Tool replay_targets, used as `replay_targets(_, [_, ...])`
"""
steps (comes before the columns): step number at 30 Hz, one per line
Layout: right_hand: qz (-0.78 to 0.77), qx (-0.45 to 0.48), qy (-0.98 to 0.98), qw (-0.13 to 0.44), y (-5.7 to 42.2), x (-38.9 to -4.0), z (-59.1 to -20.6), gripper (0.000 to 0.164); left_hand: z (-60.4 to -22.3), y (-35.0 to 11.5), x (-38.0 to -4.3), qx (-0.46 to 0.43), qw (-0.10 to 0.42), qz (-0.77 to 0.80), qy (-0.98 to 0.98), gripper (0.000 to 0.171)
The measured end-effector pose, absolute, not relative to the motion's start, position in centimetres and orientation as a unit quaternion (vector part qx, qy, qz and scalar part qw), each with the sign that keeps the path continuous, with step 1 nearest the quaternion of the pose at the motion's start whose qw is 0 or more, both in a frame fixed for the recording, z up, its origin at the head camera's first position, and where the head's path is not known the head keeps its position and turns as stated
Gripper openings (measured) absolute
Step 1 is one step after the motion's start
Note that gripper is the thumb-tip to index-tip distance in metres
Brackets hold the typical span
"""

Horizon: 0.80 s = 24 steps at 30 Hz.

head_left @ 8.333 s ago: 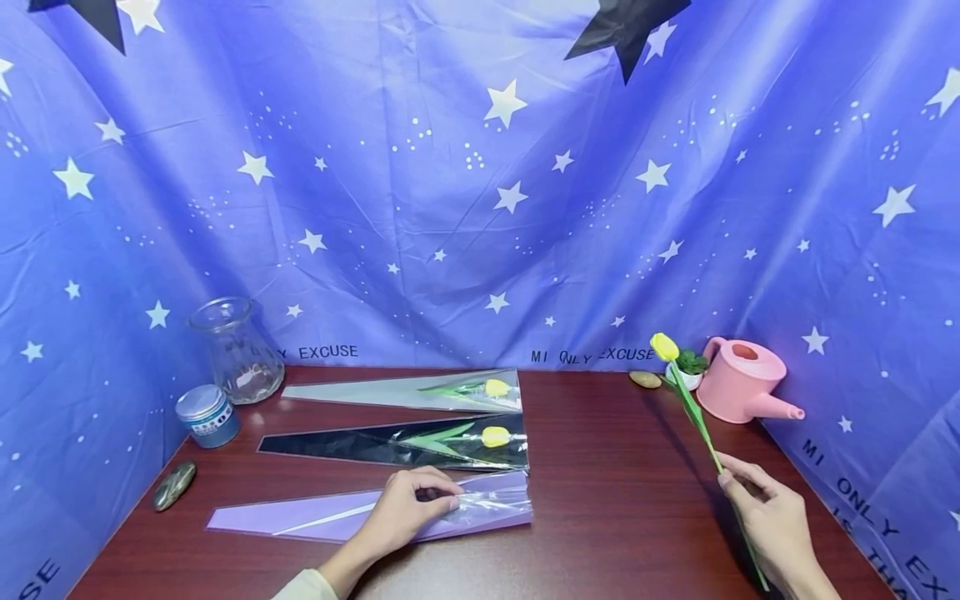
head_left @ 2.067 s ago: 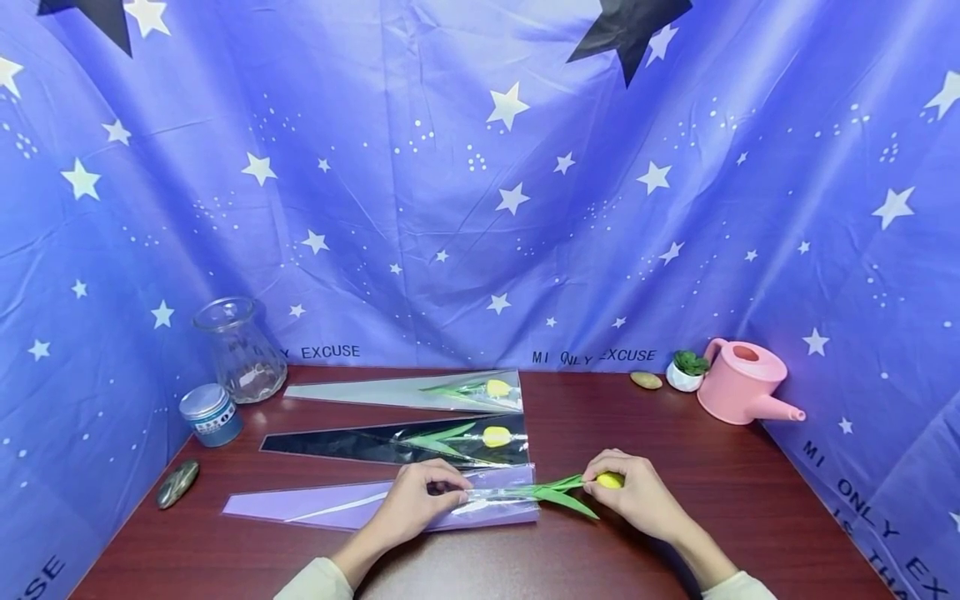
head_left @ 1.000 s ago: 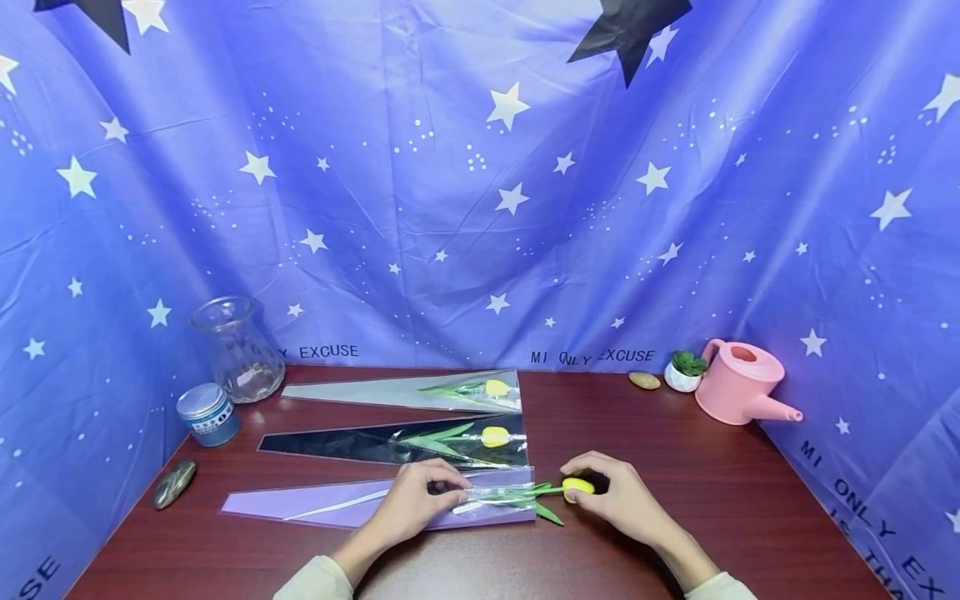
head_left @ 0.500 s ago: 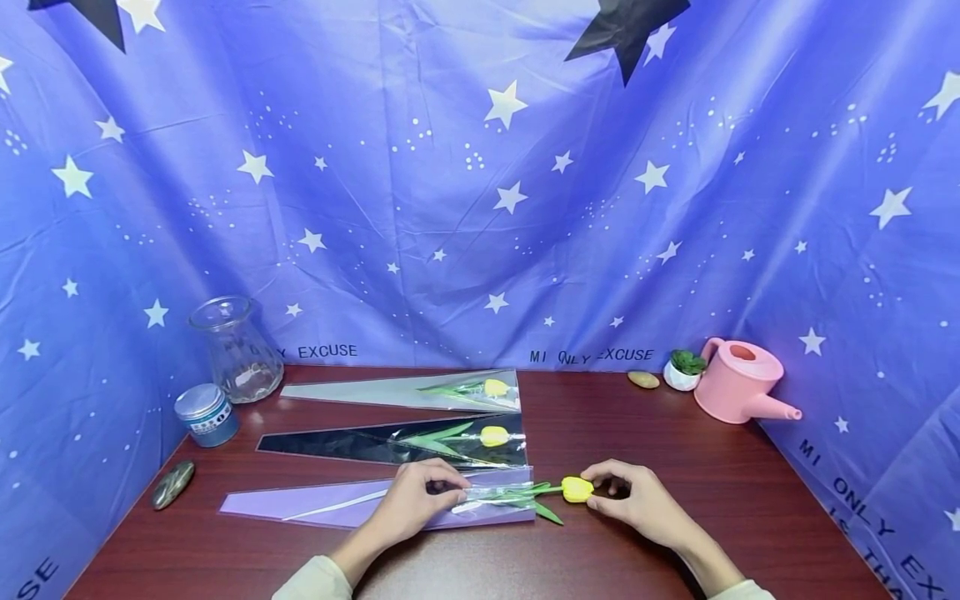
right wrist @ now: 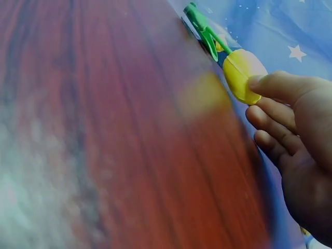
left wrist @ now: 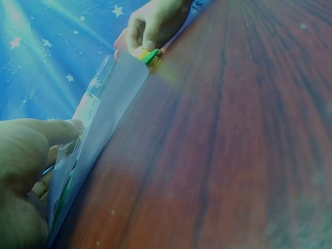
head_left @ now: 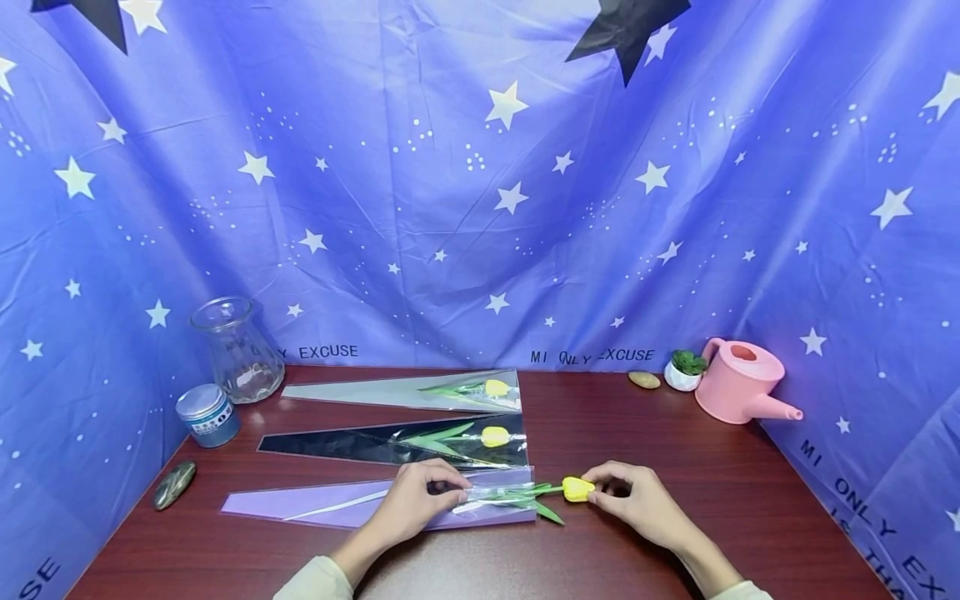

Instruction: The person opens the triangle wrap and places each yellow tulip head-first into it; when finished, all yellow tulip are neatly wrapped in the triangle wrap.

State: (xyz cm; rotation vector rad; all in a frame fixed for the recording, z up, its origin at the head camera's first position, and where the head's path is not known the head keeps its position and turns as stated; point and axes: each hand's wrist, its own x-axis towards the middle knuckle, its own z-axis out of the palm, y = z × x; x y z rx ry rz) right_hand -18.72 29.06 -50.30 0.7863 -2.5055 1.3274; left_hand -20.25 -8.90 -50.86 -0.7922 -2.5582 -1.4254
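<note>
My left hand (head_left: pixel 412 504) pinches the clear film of a purple flower sleeve (head_left: pixel 258 505) lying on the table; the left wrist view shows its thumb on the raised edge of the sleeve (left wrist: pixel 116 98). A yellow tulip (head_left: pixel 577 489) lies with its stem and part of its leaves inside this sleeve. Its bloom and one leaf tip stick out past the wide right end. My right hand (head_left: pixel 641 504) holds the bloom at its tip between thumb and fingers, as the right wrist view shows on the tulip (right wrist: pixel 241 75). The lower stem is hidden by my left hand.
Behind lie a black sleeve (head_left: pixel 322 444) and a grey sleeve (head_left: pixel 352 395), each with a yellow tulip. At left stand a glass vase (head_left: pixel 243 367), a blue jar (head_left: pixel 207 421) and a dark stone (head_left: pixel 175 485). Right back: a pink watering can (head_left: pixel 738 387), potted plant (head_left: pixel 684 372), pale stone (head_left: pixel 644 380).
My right hand has brought the tulip from the right and slid it leftward into the purple sleeve. Lately its hold moved back to the bloom's tip. My left hand has stayed in place.
</note>
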Motion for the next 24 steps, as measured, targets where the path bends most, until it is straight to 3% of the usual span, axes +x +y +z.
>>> replay_targets(13, [0.464, 0.286, -0.83, 0.119, 26.5, -18.9, -49.5, 0.021, -50.8, -8.8, -20.3, -0.266, 0.066, -0.47, -0.839, 0.011])
replay_targets(24, [0.486, 0.297, -0.818, 0.087, 23.9, -19.1, -49.6, 0.016, -50.4, -8.8, -20.3, -0.256, 0.06, -0.47, -0.842, 0.01])
